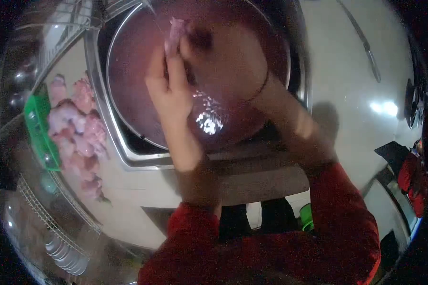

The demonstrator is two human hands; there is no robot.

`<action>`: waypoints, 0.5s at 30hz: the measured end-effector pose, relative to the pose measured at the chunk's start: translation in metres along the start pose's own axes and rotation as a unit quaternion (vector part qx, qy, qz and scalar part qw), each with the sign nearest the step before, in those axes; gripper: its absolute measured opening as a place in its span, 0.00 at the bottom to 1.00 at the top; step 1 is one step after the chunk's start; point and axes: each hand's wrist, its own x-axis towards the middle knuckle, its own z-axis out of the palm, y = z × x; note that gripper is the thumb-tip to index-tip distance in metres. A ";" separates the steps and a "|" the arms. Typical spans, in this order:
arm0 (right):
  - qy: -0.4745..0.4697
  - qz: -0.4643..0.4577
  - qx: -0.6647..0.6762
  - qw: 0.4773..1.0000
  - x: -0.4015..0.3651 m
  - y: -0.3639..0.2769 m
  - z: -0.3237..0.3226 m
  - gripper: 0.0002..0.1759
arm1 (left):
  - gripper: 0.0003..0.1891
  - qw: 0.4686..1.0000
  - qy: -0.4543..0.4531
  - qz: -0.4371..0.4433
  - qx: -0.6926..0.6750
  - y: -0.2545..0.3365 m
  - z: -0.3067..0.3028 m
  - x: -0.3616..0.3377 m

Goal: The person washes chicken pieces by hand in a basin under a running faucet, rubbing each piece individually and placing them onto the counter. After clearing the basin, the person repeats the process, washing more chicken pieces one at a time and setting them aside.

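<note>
My left hand (171, 88) is closed on a pale pink piece of raw meat (177, 31), which sticks up past the fingers. Close beside it on the right is my right hand (235, 59), smeared by motion, so its fingers cannot be made out. Both hands are over a large round basin (110, 90) of cloudy reddish water, with light glinting on the surface. The basin sits in a metal sink (123, 152). Left of the sink, several raw meat pieces (78, 128) lie heaped on the counter.
A green plastic tray (39, 135) stands beside the heap, near a wire rack (43, 209). On the right-hand counter (337, 61) lies a knife (364, 42). A green container (307, 217) shows below the counter edge.
</note>
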 end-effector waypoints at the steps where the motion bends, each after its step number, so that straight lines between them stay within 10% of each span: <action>1: -0.015 0.036 0.004 0.999 0.002 -0.002 -0.002 0.22 | 0.13 1.000 -0.003 0.004 0.000 -0.001 0.000 0.001; 11: -0.023 -0.027 -0.063 0.997 -0.001 0.020 0.013 0.24 | 0.11 0.999 0.026 -0.012 -0.013 0.005 0.005 0.002; 15: -0.065 -0.095 -0.004 0.993 -0.001 0.020 0.002 0.10 | 0.10 0.994 0.073 0.029 0.076 0.001 0.000 0.003</action>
